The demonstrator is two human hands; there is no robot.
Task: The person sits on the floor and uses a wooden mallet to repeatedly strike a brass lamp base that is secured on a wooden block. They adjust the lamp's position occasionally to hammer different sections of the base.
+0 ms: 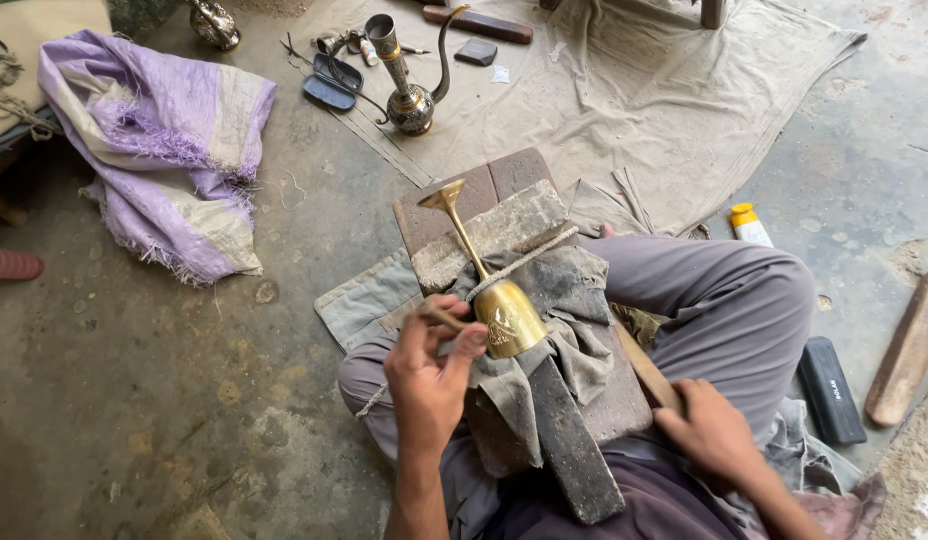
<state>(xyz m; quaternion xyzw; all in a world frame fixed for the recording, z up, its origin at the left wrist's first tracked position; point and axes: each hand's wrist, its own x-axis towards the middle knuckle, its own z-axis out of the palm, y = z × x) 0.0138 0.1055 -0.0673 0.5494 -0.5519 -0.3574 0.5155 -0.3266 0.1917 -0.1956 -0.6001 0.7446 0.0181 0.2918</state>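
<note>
Left hand grip: the left hand [431,375] is closing thumb and fingers around a thin wooden-handled tool [442,318], its tip lying against the bowl of the brass goblet [496,300].

Right hand grip: the right hand [711,432] is wrapping its fingers around the end of a long wooden stick [644,368] that is running up under the cloth toward the goblet; the fingers are curled shut on it.

Goblet position: it is lying on its side, tilted, bowl toward the person and foot pointing away, resting on a grey rag [564,300] over a stone block [492,232] and a wooden board [454,198] set across the lap.

Cord: a rope [529,258] is crossing the stem, seemingly pinning the goblet down.

Doing the step well: judging from the pose, the tool tip should be sitting square on the pattern, the left wrist braced on the knee, and the goblet held firmly so it is not rolling under pressure.

Risk: a slip of the tip could be scratching the polished brass beside the engraved area.

Nearby right: a black rectangular case [829,388] and a small yellow-capped bottle [750,224] are lying on the concrete floor [134,400].

Farther out: an ornate metal ewer [412,95] is standing on a beige canvas sheet [634,90], and a purple fringed cloth [164,150] is lying bunched to the left.
</note>
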